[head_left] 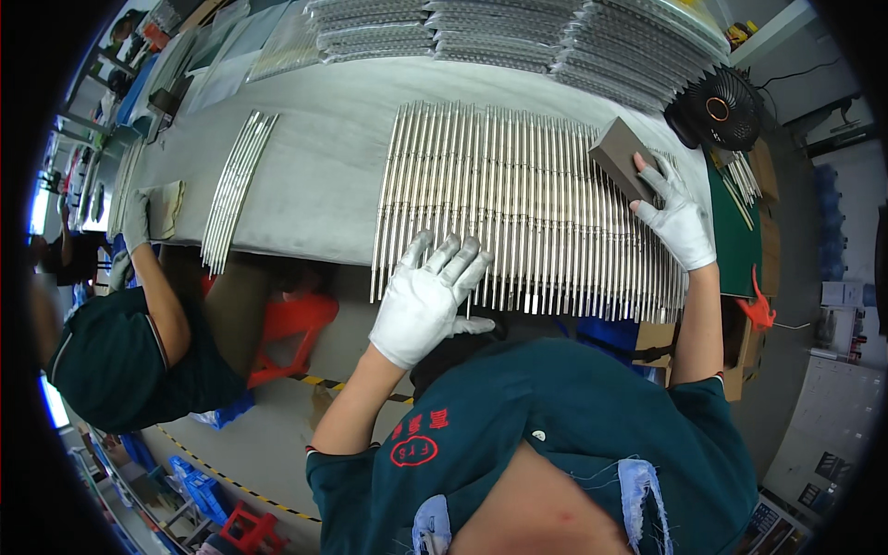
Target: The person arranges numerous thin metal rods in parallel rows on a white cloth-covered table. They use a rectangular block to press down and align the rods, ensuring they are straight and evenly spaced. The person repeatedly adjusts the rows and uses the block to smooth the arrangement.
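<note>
A wide row of thin silvery metal rods (499, 176) lies side by side on the table in front of me, their near ends reaching past its front edge. My left hand (421, 301), in a white glove, rests with fingers stretched out over the near ends of the rods. At the row's right side my right hand (680, 222), gloved too but with some bare fingertips, grips a grey-brown sanding block (615, 155). The block sits tilted over the rods; its underside is hidden, so I cannot tell how firmly it touches them.
A black fan (721, 109) stands at the back right. Stacks of plastic-wrapped rods (495, 37) line the table's far side. Left of my row lies a smaller bundle of rods (240, 190). A co-worker (129, 356) with a gloved hand sits at the far left near a cloth.
</note>
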{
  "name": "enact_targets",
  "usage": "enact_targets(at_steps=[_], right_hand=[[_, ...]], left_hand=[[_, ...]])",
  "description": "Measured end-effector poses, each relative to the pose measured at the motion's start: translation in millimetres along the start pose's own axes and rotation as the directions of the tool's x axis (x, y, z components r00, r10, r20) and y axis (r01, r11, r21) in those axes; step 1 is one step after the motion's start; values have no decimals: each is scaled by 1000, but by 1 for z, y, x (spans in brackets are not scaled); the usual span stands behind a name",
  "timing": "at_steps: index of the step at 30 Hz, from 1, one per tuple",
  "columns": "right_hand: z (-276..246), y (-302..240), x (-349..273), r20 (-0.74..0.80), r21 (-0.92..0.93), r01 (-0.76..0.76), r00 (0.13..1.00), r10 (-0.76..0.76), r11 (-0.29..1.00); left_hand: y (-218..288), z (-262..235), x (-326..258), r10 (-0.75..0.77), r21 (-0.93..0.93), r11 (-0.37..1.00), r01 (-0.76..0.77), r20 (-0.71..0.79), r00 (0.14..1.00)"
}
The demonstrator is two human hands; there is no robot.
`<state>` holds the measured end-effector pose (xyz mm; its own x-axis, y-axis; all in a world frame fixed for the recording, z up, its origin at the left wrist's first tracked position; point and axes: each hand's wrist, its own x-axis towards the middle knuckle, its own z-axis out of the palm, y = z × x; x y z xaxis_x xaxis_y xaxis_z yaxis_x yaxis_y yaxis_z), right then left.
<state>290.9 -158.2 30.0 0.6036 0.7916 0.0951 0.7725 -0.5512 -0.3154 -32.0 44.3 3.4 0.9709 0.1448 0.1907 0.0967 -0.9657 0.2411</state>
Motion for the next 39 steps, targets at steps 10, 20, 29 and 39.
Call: enact_targets(at_steps=[10,20,29,39], right_hand=[[0,-5,-5,28,20,44,999,-45,999],[9,-40,24,201,-70,179,966,-161,981],[26,-109,61,307,-21,552,797,-520,834],[20,-105,59,291,17,554,794,-534,832]], left_hand=[[31,21,20,33,31,999,-32,-18,999],[36,24,20,79,39,996,-77,-68,995],[38,17,23,180,-13,983,-185,-172,968],[39,21,22,149,-60,985,-163,-183,972]])
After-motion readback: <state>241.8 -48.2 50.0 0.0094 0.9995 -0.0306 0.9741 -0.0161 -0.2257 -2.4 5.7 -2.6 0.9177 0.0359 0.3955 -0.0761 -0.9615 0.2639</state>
